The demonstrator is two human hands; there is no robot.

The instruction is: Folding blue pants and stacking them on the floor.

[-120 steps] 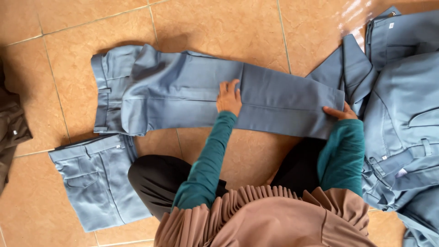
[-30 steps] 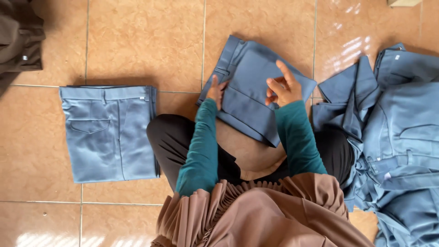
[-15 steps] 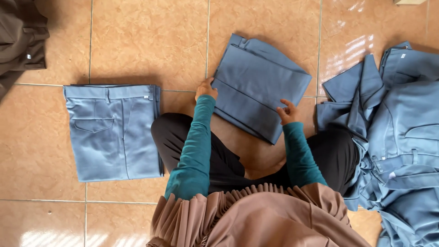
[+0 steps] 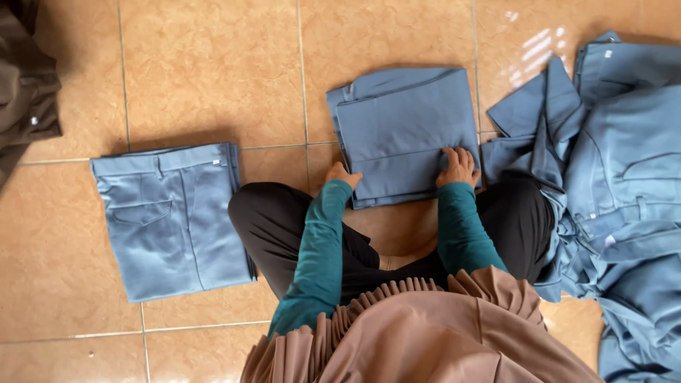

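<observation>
Compared with half a second back, the folded trousers (image 4: 404, 135) sit squarer now, turned so their long edges run nearly in line with the tile seams instead of lying at a slant; both hands have slid down to the near edge; so my read is the fold itself is done and this is just the tidying bit.

Left hand (image 4: 342, 174) sits at the near left corner of the trousers, fingers curled over the edge; looks like a loose pinch of the cloth, though I can't tell for sure how tight; right hand (image 4: 458, 167) lies flat with fingers spread on the near right corner, pressing down, gripping nothing.

Taking the trousers as the landmark: they lie on the tiled floor (image 4: 213, 78) straight ahead of the person's crossed legs, touching both hands; a second folded pair (image 4: 174, 216) lies well to the left of them and a little nearer the person; the loose pile (image 4: 617, 184) of same-coloured garments starts just right of them, almost touching; a dark garment (image 4: 25, 85) is far off left at the frame edge.
</observation>
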